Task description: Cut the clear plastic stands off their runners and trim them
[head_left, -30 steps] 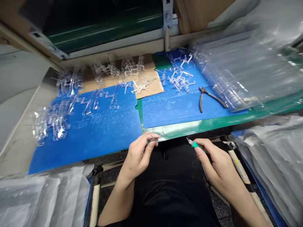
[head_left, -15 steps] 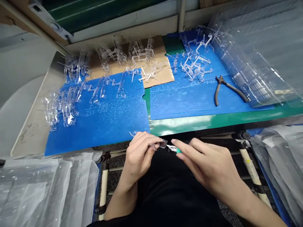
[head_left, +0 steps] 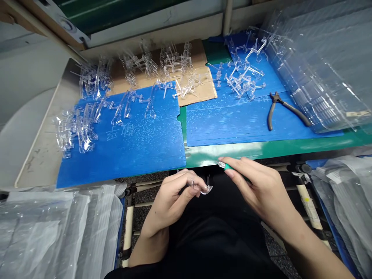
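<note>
In front of the table point(head_left: 250, 149), left hand point(head_left: 178, 197) is pinching a clear plastic piece point(head_left: 208, 190), long axis hard to tell, its tip poking rightward, apart from the knife point(head_left: 227, 167) right hand point(head_left: 259, 184) is gripping.

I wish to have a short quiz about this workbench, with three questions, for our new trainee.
1. True or false: the right hand holds a green-handled tool.
2. Multiple choice: the plastic part in the left hand is A, red; B, clear; C, yellow.
3. Fill in: the tool lying on the blue sheet at the right is a pair of ____.

Key: 1, true; 2, B; 3, pliers.
</note>
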`<state>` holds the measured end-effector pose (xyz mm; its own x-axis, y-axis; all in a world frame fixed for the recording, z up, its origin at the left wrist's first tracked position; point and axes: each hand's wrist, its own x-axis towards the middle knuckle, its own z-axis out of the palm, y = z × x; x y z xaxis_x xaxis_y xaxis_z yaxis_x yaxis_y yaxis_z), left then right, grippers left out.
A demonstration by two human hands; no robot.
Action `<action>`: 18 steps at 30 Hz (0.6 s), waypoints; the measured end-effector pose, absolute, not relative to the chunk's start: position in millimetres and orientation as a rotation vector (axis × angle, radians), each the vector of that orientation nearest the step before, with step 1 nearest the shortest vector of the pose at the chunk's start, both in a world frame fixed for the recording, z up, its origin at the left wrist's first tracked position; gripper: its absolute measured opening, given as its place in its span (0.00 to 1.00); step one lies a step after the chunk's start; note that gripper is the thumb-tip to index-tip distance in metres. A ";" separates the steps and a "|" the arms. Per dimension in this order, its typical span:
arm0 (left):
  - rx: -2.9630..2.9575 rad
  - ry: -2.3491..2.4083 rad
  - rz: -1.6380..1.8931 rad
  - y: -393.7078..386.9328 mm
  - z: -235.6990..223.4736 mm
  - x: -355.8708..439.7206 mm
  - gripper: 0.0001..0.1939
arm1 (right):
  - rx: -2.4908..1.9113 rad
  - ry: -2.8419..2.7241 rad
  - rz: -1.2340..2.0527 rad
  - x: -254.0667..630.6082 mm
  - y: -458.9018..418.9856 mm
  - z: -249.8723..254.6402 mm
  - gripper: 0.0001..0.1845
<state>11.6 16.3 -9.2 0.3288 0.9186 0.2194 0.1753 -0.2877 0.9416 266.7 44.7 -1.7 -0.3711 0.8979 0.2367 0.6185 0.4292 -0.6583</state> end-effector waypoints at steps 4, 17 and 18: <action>1.439 0.881 0.893 14.6 -14.9 12.6 0.20 | -1.150 -2.185 0.688 261.7 36.6 12.6 0.18; 1.500 0.840 0.906 14.3 -8.5 12.4 0.21 | -0.996 -2.255 0.730 257.4 17.5 21.5 0.22; 1.503 0.838 0.907 14.4 -8.8 12.5 0.20 | -0.992 -2.258 0.731 257.6 17.7 22.3 0.23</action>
